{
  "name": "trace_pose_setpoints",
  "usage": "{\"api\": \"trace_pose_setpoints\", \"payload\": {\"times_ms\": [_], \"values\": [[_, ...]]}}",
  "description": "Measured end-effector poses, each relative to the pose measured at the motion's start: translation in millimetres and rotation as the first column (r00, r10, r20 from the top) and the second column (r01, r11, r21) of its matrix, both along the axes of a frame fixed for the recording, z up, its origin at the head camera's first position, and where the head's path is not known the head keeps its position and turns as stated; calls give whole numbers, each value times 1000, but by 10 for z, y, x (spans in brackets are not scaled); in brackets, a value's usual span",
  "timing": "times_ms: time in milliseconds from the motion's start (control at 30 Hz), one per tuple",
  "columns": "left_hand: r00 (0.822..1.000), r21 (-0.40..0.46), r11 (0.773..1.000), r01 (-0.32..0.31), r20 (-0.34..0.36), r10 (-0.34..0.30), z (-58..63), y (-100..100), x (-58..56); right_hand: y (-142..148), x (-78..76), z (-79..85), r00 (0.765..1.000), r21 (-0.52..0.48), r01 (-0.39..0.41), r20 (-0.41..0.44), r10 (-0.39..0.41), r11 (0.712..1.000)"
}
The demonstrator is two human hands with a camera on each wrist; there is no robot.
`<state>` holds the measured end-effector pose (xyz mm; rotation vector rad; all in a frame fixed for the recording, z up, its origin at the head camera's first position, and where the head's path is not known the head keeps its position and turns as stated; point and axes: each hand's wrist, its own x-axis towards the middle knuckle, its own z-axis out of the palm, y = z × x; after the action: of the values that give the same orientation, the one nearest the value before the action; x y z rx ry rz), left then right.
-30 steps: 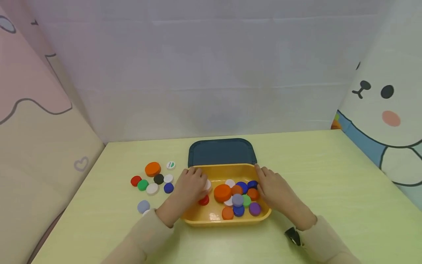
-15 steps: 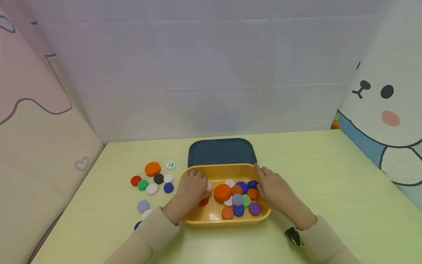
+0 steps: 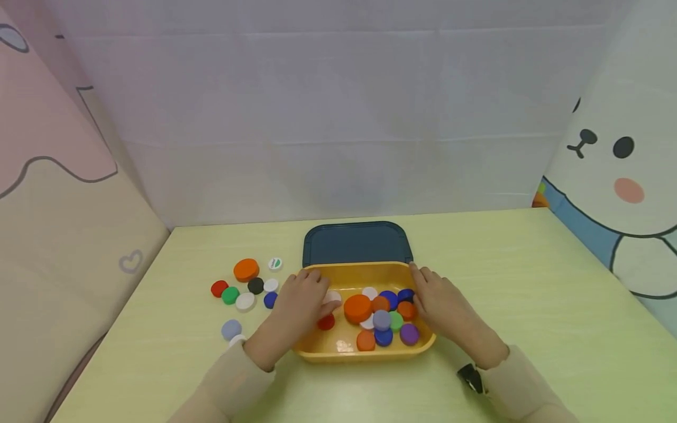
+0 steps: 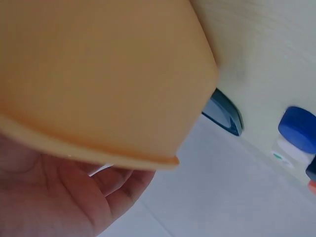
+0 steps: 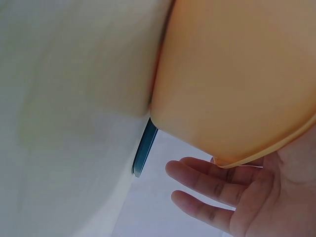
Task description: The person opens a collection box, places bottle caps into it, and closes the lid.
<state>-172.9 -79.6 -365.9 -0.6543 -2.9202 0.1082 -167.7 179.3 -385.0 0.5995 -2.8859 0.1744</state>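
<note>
A yellow plastic box (image 3: 365,356) of bottle caps sits in front of me. My left hand (image 3: 303,296) lies over its left rim, thumb stretched out above a white cap (image 3: 333,295) and a red cap (image 3: 326,322) inside. In the left wrist view the left fingers (image 4: 129,191) reach past the rim, and their tips are hidden. My right hand (image 3: 440,299) rests on the right rim, one finger at the back corner. Loosely extended right fingers (image 5: 202,180) show in the right wrist view. A large orange cap (image 3: 358,309) lies mid-box among several smaller caps.
Behind the box lies a dark blue lid (image 3: 357,244). Loose caps are scattered on the table to the left, among them an orange cap (image 3: 246,270), a green cap (image 3: 230,295) and a light blue cap (image 3: 231,329). A black object (image 3: 469,378) shows by the right sleeve.
My left hand shifts slightly within the box's left side, and its thumb now stretches out to the right over the white cap. The right hand and the box stay in place.
</note>
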Motion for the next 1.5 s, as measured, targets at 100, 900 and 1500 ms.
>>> {"api": "trace_pose_setpoints", "payload": {"times_ms": [100, 900, 1500], "values": [[1000, 83, 997, -5, -12, 6, 60, -92, 40, 0, 0, 6, 1000, 0, -3, 0, 3, 1000], [980, 112, 982, -155, -106, 167, -67, -1113, 5, 25, -13, -5, 1000, 4, -9, -2, 9, 1000], [983, 28, 987, -157, -87, 159, -247, -1322, -11, 14, -13, -15, 1000, -12, -20, -1, 20, 1000]]}}
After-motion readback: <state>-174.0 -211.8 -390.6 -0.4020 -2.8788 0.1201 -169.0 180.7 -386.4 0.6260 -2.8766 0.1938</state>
